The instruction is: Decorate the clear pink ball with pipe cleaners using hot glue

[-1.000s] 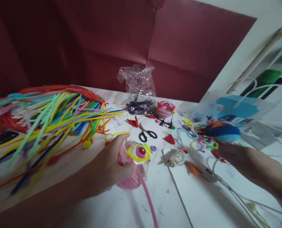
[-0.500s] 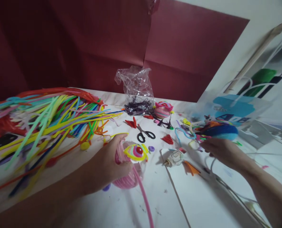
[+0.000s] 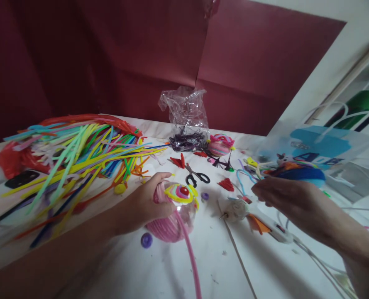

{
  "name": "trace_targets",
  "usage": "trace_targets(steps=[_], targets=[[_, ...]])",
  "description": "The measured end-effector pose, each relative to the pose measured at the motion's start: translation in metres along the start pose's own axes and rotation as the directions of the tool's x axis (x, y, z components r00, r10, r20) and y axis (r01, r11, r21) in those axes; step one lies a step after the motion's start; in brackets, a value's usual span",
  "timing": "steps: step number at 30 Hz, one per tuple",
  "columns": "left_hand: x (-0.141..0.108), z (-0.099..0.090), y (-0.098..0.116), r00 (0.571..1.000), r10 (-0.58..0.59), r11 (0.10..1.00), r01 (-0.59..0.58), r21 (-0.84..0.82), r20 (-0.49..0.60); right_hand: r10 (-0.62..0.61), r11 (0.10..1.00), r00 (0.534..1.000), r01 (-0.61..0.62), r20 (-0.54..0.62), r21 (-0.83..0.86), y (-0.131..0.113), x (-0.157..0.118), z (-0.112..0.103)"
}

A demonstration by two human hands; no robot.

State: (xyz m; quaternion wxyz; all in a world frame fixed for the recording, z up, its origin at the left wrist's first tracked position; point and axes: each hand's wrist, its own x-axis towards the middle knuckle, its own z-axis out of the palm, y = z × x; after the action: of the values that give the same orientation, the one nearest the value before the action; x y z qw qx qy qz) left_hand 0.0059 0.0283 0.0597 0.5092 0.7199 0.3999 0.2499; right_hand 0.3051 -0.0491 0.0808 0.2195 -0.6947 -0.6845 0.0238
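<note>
Pink ball (image 3: 167,227) left of glue gun (image 3: 237,209); decorating step, seemingly.
Left hand (image 3: 150,201) clasps ball; right hand (image 3: 276,193) near gun, grip unclear. Next move probably calls for steadying ball.

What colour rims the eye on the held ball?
Yellow rims the eye, clearest in the head view.

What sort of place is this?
Probably somewhere for crafts: on the white table lie a heap of colourful pipe cleaners, black-handled scissors and what looks like a glue gun.
</note>
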Motion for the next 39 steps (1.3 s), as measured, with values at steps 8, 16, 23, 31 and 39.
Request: trace_targets(steps=[8, 16, 23, 31, 39], targets=[[-0.001, 0.014, -0.006, 0.995, 0.038, 0.999, -0.037, 0.012, -0.092, -0.006, 0.977, 0.942, 0.077, 0.335, -0.199, -0.034, 0.078, 0.047], [-0.011, 0.015, 0.002, 0.996, 0.021, 0.997, -0.014, 0.08, -0.087, 0.159, 0.894, 0.853, 0.089, 0.497, -0.439, -0.054, 0.12, 0.089], [-0.01, 0.014, 0.007, 0.998, -0.013, 0.996, 0.017, 0.088, -0.054, 0.242, 0.851, 0.853, 0.042, 0.463, -0.523, -0.051, 0.126, 0.093], [-0.009, 0.009, 0.01, 1.0, -0.016, 0.993, 0.018, 0.113, -0.024, 0.25, 0.916, 0.86, -0.062, 0.445, -0.395, -0.033, 0.132, 0.09], [-0.007, 0.009, 0.008, 0.999, -0.035, 0.993, 0.032, 0.115, 0.025, 0.259, 0.954, 0.916, -0.193, 0.307, -0.23, -0.017, 0.13, 0.093]])
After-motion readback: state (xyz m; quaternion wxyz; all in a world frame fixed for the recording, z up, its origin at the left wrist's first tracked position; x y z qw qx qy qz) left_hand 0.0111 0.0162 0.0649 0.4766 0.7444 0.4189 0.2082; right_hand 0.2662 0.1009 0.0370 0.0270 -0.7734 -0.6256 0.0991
